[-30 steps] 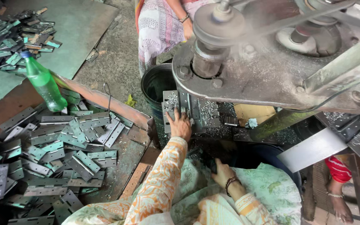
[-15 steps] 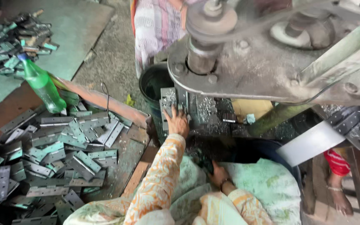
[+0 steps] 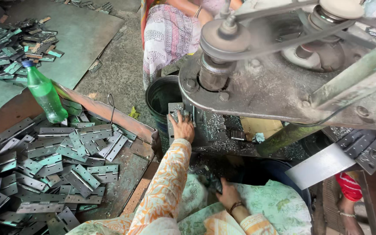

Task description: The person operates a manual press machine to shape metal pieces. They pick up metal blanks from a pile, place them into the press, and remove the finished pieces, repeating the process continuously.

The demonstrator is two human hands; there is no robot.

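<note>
From the head view I have my left hand (image 3: 182, 127) stretched forward onto the machine bed (image 3: 214, 130), palm down on a metal hinge plate (image 3: 175, 114) that lies under the drill spindle (image 3: 216, 72). Its fingers are spread flat and press on the plate rather than pinching it. My right hand (image 3: 227, 193) is down in my lap, on the green patterned cloth (image 3: 279, 204), its fingers curled around something dark, probably another hinge, though I cannot tell for sure.

As for progress, I judge the work to be mid-batch: a large heap of hinges (image 3: 53, 161) fills the tray (image 3: 131, 130) on my left beside a green bottle (image 3: 44, 93), and a further pile (image 3: 9, 52) lies on the floor beyond. I cannot tell which pieces are finished. One plate sits at the spindle now, and metal chips cover the bed around it. Another person in patterned clothing (image 3: 166, 35) sits across the machine.
</note>
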